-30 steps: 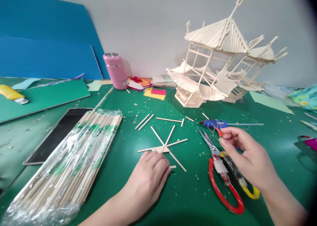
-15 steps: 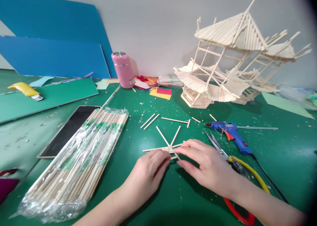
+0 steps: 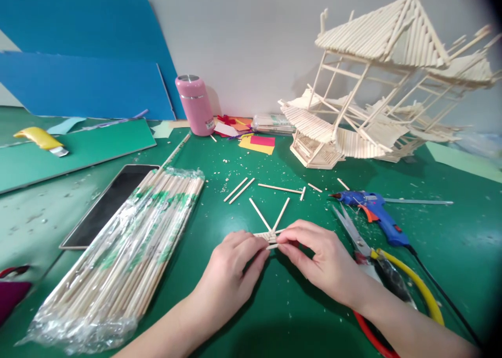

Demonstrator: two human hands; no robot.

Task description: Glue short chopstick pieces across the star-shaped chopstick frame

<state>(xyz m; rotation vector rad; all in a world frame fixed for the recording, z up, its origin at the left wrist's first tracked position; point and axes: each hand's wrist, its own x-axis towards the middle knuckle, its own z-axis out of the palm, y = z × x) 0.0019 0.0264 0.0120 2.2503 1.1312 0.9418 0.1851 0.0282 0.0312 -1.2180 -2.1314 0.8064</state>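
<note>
A small frame of thin wooden sticks (image 3: 272,235), with two sticks fanning out toward the back, lies between my hands on the green table. My left hand (image 3: 237,269) is closed on its left side, fingertips at a short stick near the front. On the right side, my right hand (image 3: 318,253) pinches the frame between thumb and forefinger. The fingertips of both hands nearly meet and hide part of the joints. Behind the frame lie two parallel sticks (image 3: 240,190) and a stick with a short crosspiece (image 3: 281,189).
Blue glue gun (image 3: 378,214) and scissors (image 3: 356,237) lie beside my right arm. A bag of sticks (image 3: 129,258) overlaps a phone (image 3: 105,211) on the left. At the back stand a pink bottle (image 3: 195,107) and a wooden stick pavilion (image 3: 353,117).
My right thumb and forefinger have closed together on the frame, nearer my left fingertips. My left hand has moved slightly over the frame's left stick. The view has shifted a little.
</note>
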